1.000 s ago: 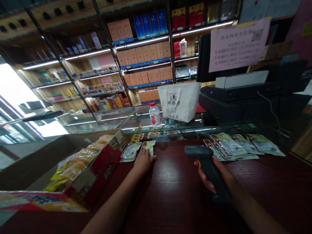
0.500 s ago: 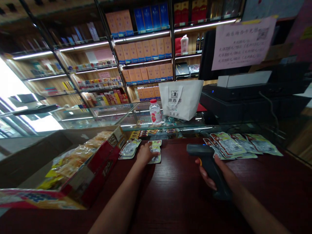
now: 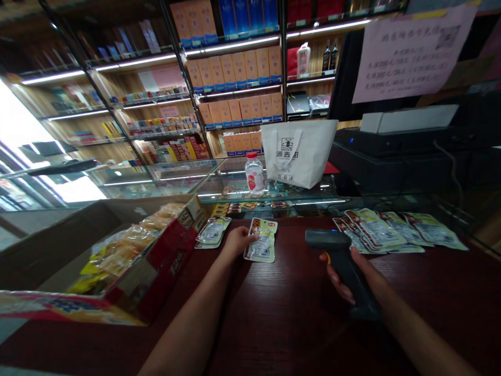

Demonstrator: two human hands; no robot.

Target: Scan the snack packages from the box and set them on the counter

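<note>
My left hand [image 3: 237, 243] pinches the left edge of a green-and-white snack packet [image 3: 263, 243], the thumb on top and the other fingers partly hidden. The packet is at or just above the dark red counter, its printed side up. To the left of that hand lies a small pile of similar packets [image 3: 212, 232]. My right hand [image 3: 366, 277] is wrapped round the handle of a black barcode scanner [image 3: 348, 266], with a finger by its orange trigger. The scanner's head points left, toward the held packet. Behind it, more snack packets [image 3: 383, 230] lie overlapping on the right.
An open cardboard box [image 3: 156, 284] with wrapped snacks [image 3: 129, 245] stands at left. Beyond the counter [image 3: 274, 318], a red-capped bottle [image 3: 254, 175] and a white paper bag [image 3: 301, 151] rest on a glass case. A monitor [image 3: 348, 73] bearing a pink notice [image 3: 415, 57] is at right.
My left hand has slid to the packet's left edge, uncovering more of its face. The packet is turned slightly. My right hand still holds the scanner much as before; the whole view has shifted a little.
</note>
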